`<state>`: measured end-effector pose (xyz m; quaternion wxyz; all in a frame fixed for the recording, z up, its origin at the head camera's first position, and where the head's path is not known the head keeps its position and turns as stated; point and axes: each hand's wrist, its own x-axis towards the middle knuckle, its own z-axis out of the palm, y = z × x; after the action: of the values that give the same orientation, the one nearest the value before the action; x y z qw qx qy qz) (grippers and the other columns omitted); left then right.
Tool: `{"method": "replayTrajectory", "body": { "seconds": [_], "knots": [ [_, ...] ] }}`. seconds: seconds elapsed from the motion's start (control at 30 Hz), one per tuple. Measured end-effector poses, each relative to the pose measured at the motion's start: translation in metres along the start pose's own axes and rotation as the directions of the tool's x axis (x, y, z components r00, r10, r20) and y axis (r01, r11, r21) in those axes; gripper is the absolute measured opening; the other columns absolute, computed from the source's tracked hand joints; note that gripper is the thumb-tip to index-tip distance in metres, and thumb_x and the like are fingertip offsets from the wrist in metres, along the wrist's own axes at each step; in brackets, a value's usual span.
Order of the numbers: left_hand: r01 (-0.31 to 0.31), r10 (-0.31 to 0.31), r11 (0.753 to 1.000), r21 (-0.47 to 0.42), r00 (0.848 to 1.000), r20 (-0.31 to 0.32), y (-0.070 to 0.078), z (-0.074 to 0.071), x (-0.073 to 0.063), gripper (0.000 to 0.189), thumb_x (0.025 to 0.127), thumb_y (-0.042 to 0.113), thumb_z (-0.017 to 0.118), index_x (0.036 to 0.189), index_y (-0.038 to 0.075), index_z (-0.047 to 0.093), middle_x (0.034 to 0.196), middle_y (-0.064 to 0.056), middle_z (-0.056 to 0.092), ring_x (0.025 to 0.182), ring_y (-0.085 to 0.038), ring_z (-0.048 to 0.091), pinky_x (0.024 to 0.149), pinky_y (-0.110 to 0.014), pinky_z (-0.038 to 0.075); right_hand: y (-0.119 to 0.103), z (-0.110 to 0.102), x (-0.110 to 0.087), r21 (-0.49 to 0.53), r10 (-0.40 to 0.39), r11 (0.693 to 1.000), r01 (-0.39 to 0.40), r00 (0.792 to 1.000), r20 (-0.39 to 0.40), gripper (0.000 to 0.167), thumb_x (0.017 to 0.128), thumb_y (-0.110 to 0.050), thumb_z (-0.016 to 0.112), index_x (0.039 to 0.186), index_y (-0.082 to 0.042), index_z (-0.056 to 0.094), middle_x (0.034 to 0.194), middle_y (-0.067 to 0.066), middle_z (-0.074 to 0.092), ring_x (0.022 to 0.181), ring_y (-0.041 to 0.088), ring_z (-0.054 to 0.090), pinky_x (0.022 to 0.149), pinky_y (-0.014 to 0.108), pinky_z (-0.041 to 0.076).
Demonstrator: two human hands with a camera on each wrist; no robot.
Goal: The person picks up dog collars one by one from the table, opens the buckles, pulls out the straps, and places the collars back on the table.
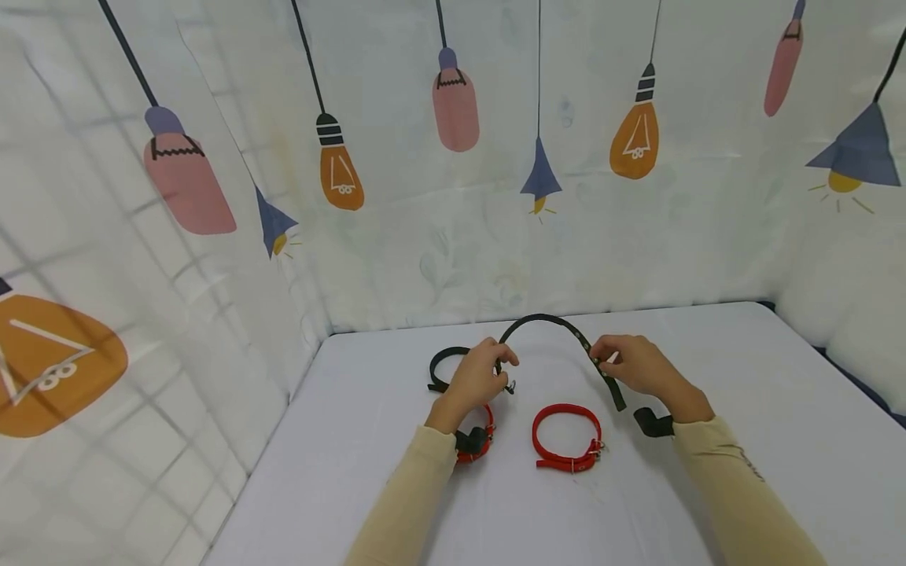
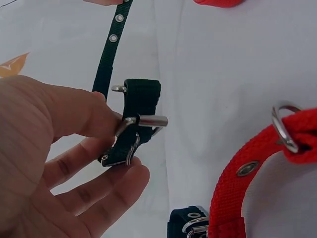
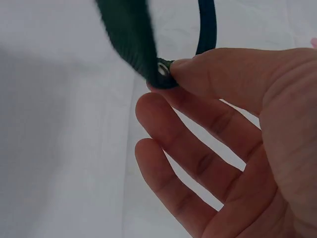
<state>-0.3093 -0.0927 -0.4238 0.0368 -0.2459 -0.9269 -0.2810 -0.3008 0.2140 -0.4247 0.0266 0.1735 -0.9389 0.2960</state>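
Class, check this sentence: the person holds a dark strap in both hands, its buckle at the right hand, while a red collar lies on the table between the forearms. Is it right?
Not quite: the buckle of the dark strap is at the left hand, as the left wrist view shows. The rest stands.

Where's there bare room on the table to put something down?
The table is bare right of the right hand, left of the looped dark collar, and between the sleeves on the near side of the middle red collar. It's crowded around the left hand, where the held green collar, the looped dark collar and another red collar come close together.
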Motion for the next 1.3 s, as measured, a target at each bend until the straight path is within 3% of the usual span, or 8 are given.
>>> {"method": "replayTrajectory", "body": {
  "seconds": [0.27,0.53,0.77,1.0,1.13,1.3],
  "knots": [
    [0.021,-0.026,0.998,0.064,0.996,0.080,-0.001,0.008,0.000,0.033,0.090,-0.005,0.061,0.115,0.013,0.073,0.116,-0.009,0.065,0.099,-0.020,0.061,0.083,-0.029,0.051,0.009,0.007,0.001,-0.040,0.028,0.999,-0.028,0.999,0.015,0.017,0.094,-0.004,0.067,0.110,-0.004,0.071,0.101,0.011,0.072,0.088,0.025,0.067,0.069,0.037,0.054],
    [0.023,-0.034,0.995,0.094,0.993,0.113,0.002,0.017,-0.001,0.034,0.088,-0.007,0.064,0.113,0.015,0.072,0.113,-0.007,0.065,0.093,-0.019,0.062,0.079,-0.028,0.052,0.013,0.011,0.003,-0.089,0.067,0.994,-0.064,0.997,0.033,0.016,0.092,-0.002,0.070,0.107,-0.005,0.072,0.100,0.011,0.072,0.086,0.023,0.063,0.069,0.035,0.051],
    [0.049,-0.068,0.988,0.144,0.989,0.130,0.005,0.023,-0.001,0.028,0.091,0.000,0.069,0.114,0.016,0.071,0.114,-0.006,0.065,0.090,-0.017,0.060,0.080,-0.029,0.052,0.015,0.013,0.001,-0.089,0.100,0.992,-0.093,0.992,0.076,0.015,0.091,-0.001,0.070,0.106,-0.005,0.071,0.102,0.013,0.072,0.088,0.025,0.063,0.072,0.039,0.053],
    [0.042,-0.062,0.987,0.154,0.990,0.128,0.001,0.025,-0.003,0.023,0.094,0.005,0.069,0.114,0.015,0.072,0.114,-0.007,0.065,0.084,-0.014,0.056,0.078,-0.029,0.052,0.016,0.013,-0.003,-0.092,0.117,0.990,-0.107,0.987,0.114,0.020,0.091,-0.001,0.070,0.110,-0.002,0.069,0.103,0.014,0.071,0.089,0.027,0.064,0.073,0.042,0.054],
    [0.040,-0.062,0.985,0.166,0.989,0.135,0.001,0.024,-0.003,0.021,0.095,0.010,0.069,0.115,0.016,0.071,0.114,-0.006,0.064,0.084,-0.015,0.056,0.077,-0.029,0.051,0.014,0.010,-0.004,-0.092,0.123,0.989,-0.113,0.986,0.110,0.020,0.093,-0.005,0.069,0.112,-0.002,0.068,0.104,0.015,0.071,0.087,0.025,0.063,0.071,0.040,0.054],
    [0.015,-0.037,0.987,0.163,0.990,0.133,0.005,0.016,-0.003,0.019,0.098,0.020,0.068,0.117,0.018,0.070,0.118,-0.005,0.064,0.096,-0.016,0.057,0.084,-0.031,0.052,0.008,-0.002,-0.006,-0.072,0.071,0.995,-0.065,0.995,0.072,0.021,0.096,-0.009,0.068,0.115,-0.001,0.067,0.103,0.015,0.070,0.087,0.025,0.063,0.070,0.037,0.054]
  ]
}}
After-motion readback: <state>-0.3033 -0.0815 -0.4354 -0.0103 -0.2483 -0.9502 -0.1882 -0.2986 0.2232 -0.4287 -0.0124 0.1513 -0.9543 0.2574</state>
